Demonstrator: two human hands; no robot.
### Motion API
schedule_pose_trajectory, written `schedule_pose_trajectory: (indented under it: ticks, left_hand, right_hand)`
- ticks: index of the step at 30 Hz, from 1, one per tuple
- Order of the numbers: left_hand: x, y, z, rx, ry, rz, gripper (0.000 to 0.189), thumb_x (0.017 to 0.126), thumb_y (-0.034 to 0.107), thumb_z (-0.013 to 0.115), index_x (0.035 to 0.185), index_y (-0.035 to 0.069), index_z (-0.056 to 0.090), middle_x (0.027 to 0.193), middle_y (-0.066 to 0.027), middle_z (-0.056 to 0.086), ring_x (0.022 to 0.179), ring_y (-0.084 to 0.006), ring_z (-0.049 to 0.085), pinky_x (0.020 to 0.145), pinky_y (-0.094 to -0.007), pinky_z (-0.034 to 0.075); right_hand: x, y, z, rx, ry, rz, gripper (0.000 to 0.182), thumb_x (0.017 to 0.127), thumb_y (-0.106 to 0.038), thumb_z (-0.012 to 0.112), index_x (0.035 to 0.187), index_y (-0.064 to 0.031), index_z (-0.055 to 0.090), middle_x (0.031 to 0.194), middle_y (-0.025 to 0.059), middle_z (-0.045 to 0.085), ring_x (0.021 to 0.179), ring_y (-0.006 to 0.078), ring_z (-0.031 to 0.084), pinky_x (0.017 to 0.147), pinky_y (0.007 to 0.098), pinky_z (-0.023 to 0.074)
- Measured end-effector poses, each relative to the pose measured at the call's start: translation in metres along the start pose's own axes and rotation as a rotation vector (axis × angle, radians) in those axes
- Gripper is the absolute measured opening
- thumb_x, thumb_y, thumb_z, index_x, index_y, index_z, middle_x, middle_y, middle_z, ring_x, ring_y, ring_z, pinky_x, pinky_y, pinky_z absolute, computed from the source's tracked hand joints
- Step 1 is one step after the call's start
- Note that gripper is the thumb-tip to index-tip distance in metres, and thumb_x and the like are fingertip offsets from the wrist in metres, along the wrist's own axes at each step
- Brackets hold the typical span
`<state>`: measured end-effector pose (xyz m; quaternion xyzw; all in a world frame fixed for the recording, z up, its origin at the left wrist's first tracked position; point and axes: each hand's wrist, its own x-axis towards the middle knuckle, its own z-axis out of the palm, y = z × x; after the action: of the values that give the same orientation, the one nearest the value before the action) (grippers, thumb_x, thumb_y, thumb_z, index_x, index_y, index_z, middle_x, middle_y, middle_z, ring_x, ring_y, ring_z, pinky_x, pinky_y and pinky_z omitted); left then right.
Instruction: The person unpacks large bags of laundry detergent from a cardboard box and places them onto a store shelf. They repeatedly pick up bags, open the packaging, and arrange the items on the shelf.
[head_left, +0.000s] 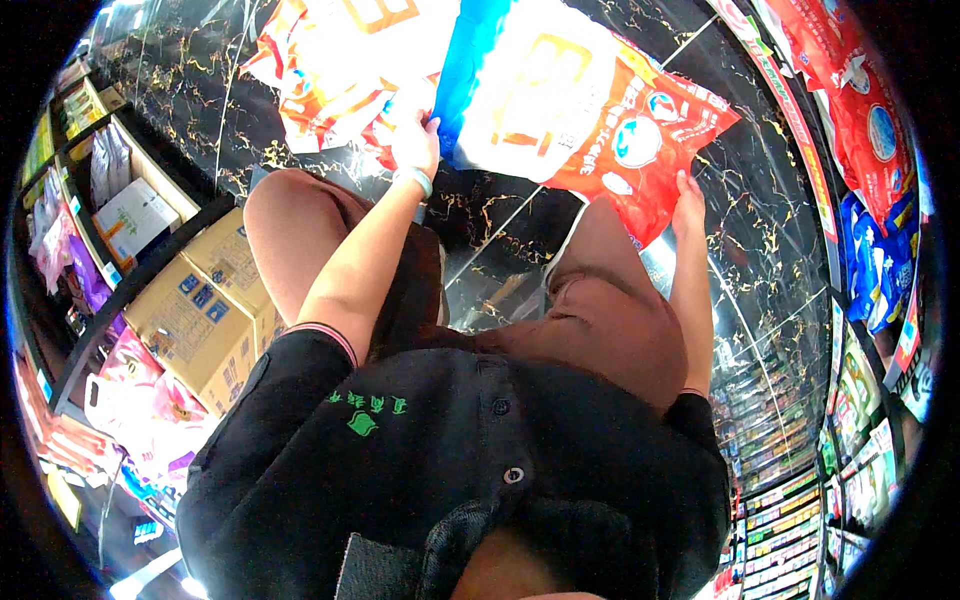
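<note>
In front of my knees a large glossy red-and-white plastic bag (570, 112) lies across my reach. It bears printing and has a red corner end. A bright blue band (469, 67) borders its left side. Further left is another white and orange-red printed section (337, 97); glare hides whether it is a separate bag. My left hand (418, 142), with a pale band at the wrist, grips the lower edge beside the blue band. At the red end, my right hand (688, 202) holds the bag's near edge, its thumb side partly hidden.
Brown cardboard cartons (202, 307) stand by the left shelf (135, 270), with pink packages (142, 375) near them. On the right, a shelf edge with a red label strip (795, 120) carries red bags (874, 112) and blue packs (877, 262). Black veined tiles (495, 217) form the floor.
</note>
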<state>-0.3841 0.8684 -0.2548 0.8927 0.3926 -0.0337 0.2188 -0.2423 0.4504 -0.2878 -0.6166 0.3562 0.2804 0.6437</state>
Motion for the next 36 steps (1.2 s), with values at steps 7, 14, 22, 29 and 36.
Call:
schedule_pose_trajectory:
  ticks: [7,14,22,29,36]
  left_hand:
    - [-0.020,0.016,-0.003,0.047,-0.043,-0.098,0.021,0.080,0.025,0.058,0.083,0.005,0.062,0.079,-0.0169,0.063,0.075,-0.0337,0.060,0.069,-0.0412,0.047]
    - [-0.017,0.015,-0.009,0.135,-0.311,-0.065,0.030,0.077,0.032,0.059,0.079,0.002,0.062,0.078,-0.0183,0.062,0.076,-0.0334,0.060,0.070,-0.0415,0.047]
    - [-0.055,0.092,-0.069,-0.095,-0.099,0.453,0.017,0.072,0.017,0.061,0.065,0.002,0.056,0.067,-0.0179,0.056,0.065,-0.0340,0.057,0.061,-0.0427,0.045]
    - [-0.115,0.214,-0.137,-0.306,-0.386,0.651,0.011,0.068,0.013,0.057,0.062,0.004,0.057,0.061,-0.0148,0.055,0.058,-0.0318,0.057,0.053,-0.0404,0.046]
    - [-0.155,0.246,-0.213,-0.920,-0.379,1.088,0.010,0.064,0.014,0.057,0.063,0.004,0.054,0.064,-0.0129,0.053,0.063,-0.0294,0.057,0.056,-0.0377,0.045]
  right_hand:
    - [0.023,0.013,-0.025,-0.073,-0.023,-0.083,0.033,0.088,-0.021,0.054,0.112,0.0014,0.052,0.109,0.0098,0.056,0.096,0.0175,0.054,0.085,0.0312,0.0429]
    - [-0.017,-0.022,0.008,-1.201,0.391,-0.777,0.035,0.082,-0.023,0.060,0.104,0.0031,0.052,0.099,0.0138,0.058,0.087,0.0220,0.057,0.079,0.0327,0.0440]
    - [-0.126,-0.106,0.195,-0.941,-0.690,-0.531,0.036,0.084,-0.022,0.056,0.112,-0.0009,0.049,0.098,0.0091,0.058,0.079,0.0151,0.058,0.063,0.0292,0.0481]
    - [-0.141,-0.207,0.200,-1.179,-0.700,-0.185,0.038,0.078,-0.027,0.062,0.101,0.0028,0.058,0.091,0.0098,0.062,0.080,0.0179,0.058,0.074,0.0290,0.0461]
    - [-0.315,-0.253,0.124,-0.515,-0.285,-0.497,0.039,0.081,-0.013,0.060,0.114,0.0053,0.051,0.102,0.0118,0.059,0.090,0.0171,0.057,0.081,0.0287,0.0440]
